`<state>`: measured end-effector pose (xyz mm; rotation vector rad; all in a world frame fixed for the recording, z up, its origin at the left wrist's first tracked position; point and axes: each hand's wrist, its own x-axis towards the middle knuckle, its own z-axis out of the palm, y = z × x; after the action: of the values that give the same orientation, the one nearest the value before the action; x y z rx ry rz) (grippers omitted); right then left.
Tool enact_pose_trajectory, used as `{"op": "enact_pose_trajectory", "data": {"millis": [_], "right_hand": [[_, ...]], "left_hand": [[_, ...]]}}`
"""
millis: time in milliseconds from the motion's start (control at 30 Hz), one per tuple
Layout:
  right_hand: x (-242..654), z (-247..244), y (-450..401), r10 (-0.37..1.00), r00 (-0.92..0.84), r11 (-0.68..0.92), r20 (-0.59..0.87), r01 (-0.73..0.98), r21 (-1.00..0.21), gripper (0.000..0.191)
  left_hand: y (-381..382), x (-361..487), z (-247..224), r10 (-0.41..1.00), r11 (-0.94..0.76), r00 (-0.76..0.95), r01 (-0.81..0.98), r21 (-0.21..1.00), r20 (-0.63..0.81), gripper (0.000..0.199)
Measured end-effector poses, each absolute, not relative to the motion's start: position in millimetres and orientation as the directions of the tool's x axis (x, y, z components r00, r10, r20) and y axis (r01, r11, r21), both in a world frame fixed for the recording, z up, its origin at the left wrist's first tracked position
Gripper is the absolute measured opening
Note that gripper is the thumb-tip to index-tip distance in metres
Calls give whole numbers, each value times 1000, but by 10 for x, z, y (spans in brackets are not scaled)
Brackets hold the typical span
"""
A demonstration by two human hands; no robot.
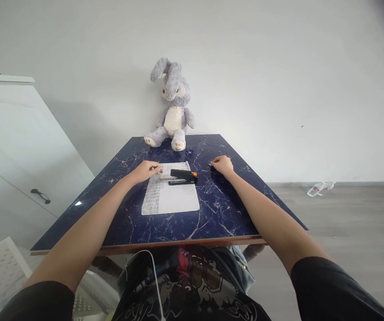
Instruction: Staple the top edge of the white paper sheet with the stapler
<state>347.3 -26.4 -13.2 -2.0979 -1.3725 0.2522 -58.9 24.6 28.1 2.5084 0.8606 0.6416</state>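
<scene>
A black stapler [182,175] with an orange patch lies across a sheet of paper [178,199]. Its slim silver metal part sticks out to the left from under the black top. My left hand [148,170] is over the paper's upper left edge, just left of the stapler, with fingers pinched together; whatever they hold is too small to name. Right of the paper, my right hand [223,164] rests by the tabletop, its fingers closed at a small greyish thing [209,165] that I cannot make out.
The dark blue marbled table [175,229] has a brown front edge close to my body. At its back a grey plush rabbit [173,107] sits against the wall. A white cabinet [21,151] stands to the left, and a white perforated chair [3,267] is at the lower left.
</scene>
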Motion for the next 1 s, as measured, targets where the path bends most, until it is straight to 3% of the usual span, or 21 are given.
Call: {"op": "enact_pose_trajectory", "data": {"millis": [100,400,533,767,1000], "right_hand": [[3480,-134,-261,882,441,-271,166,763,-587,18],[3490,-145,-255,884,436,-266,168,765,-586,16],[3489,-146,-249,885,434,-265,167,765,-586,17],[3482,-132,-256,885,437,-267,162,760,-592,17],[3481,-123,-255,884,438,-269,164,763,-588,19]], "left_hand": [[184,-573,315,558,-793,790,416,446,254,38],[83,-486,416,479,-797,861,343,497,172,33],[68,-461,412,464,-784,871,321,532,158,28],[101,-460,367,438,-823,885,323,467,159,27],[119,-455,344,492,-765,856,337,549,160,24]]}}
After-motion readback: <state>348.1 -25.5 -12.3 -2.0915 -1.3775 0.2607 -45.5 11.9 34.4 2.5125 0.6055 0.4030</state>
